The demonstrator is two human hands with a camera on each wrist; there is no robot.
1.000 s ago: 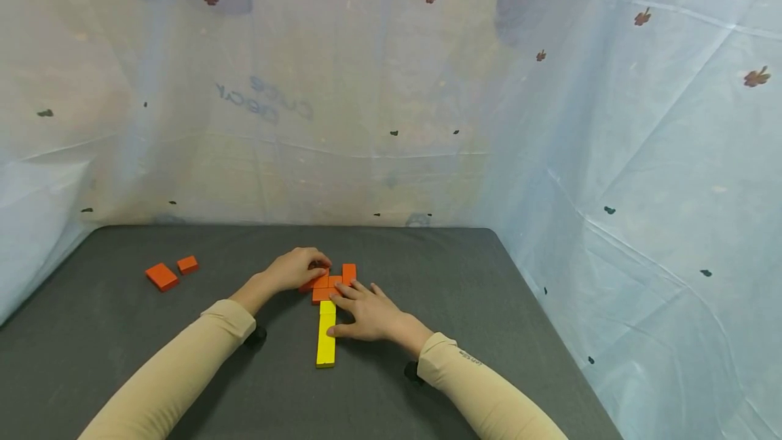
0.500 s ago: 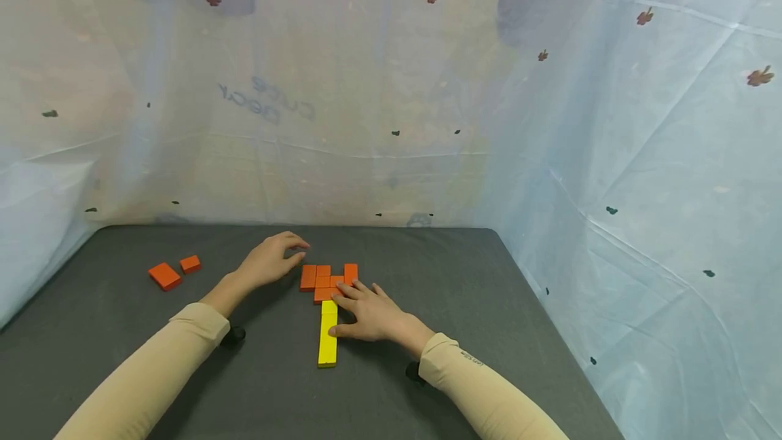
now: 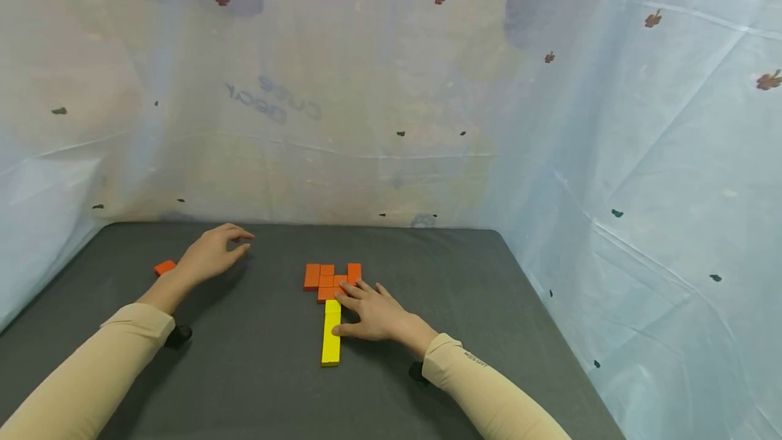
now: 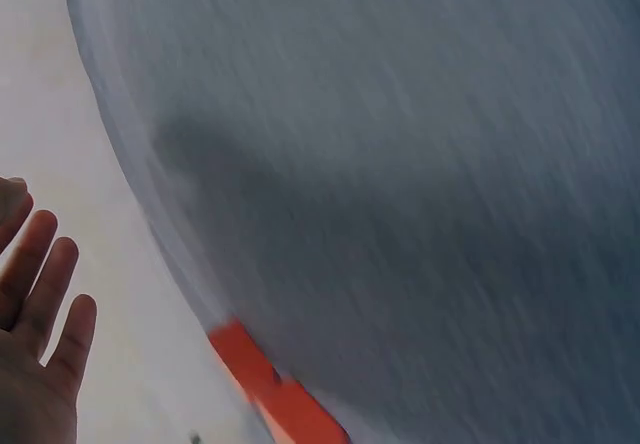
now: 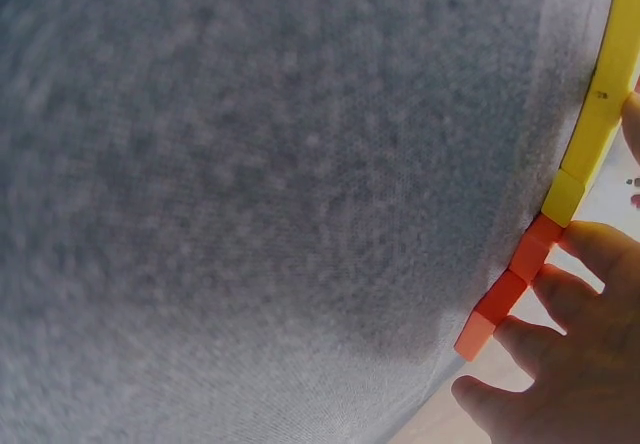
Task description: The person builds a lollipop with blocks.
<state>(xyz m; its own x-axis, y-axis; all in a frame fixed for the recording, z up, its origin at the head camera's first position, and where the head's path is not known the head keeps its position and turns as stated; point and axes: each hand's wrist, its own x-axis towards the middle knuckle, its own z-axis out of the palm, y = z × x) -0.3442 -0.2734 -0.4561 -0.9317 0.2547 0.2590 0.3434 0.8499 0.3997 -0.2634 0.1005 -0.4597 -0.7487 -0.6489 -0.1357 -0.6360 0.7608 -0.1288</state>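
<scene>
In the head view, several flat orange blocks lie joined edge to edge mid-table, with a gap between two upright ones at the top. A long yellow block and a short yellow piece form a stem below them. My right hand rests spread at their right, fingertips on the orange blocks and thumb at the long yellow block. Holding nothing, my left hand hovers at the left with loosely bent fingers. One loose orange block peeks out behind its wrist; the left wrist view shows two orange blocks, blurred.
The dark grey table has a rounded far edge. Pale plastic sheeting with small leaf marks hangs behind it and along the right side.
My left hand has let go of an orange block at the cluster's left end and moved left, now covering much of the loose blocks. My right hand has stayed put.
</scene>
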